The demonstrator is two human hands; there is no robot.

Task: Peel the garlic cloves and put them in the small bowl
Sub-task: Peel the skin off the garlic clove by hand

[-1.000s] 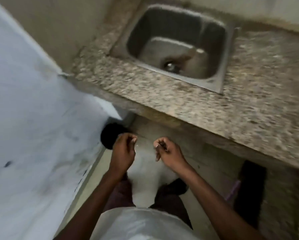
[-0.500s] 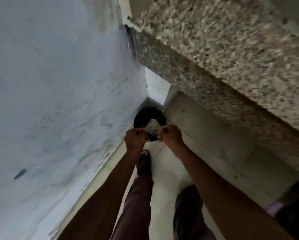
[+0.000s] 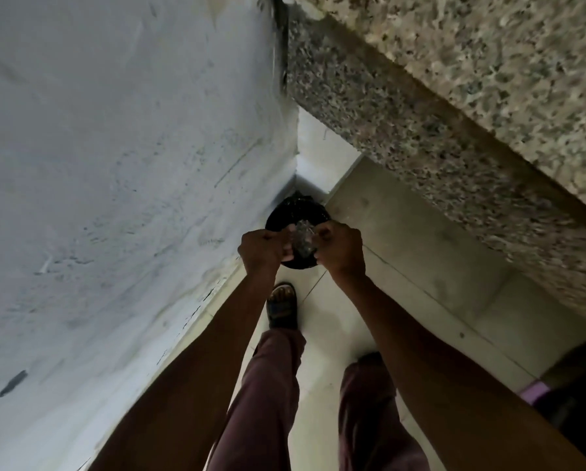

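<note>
No garlic clove and no small bowl are in view. My left hand (image 3: pixel 262 248) and my right hand (image 3: pixel 340 248) are held close together at knee height, over a round black bin (image 3: pixel 300 209) that stands on the floor in the corner. Both hands show their backs to me, with the fingers curled down and inward. What the fingers hold, if anything, is hidden. A pale crumpled lump of rubbish (image 3: pixel 303 239) shows between the two hands, inside the bin.
A speckled granite counter edge (image 3: pixel 420 137) juts out above on the right. A white wall (image 3: pixel 115 164) fills the left. My sandalled foot (image 3: pixel 281 305) stands on the pale floor tiles just behind the bin. Something dark with a purple edge (image 3: pixel 536 390) lies at lower right.
My view swung from the sink and counter down to the floor corner. Both hands moved forward and came together over the black bin, and I stepped closer to it.
</note>
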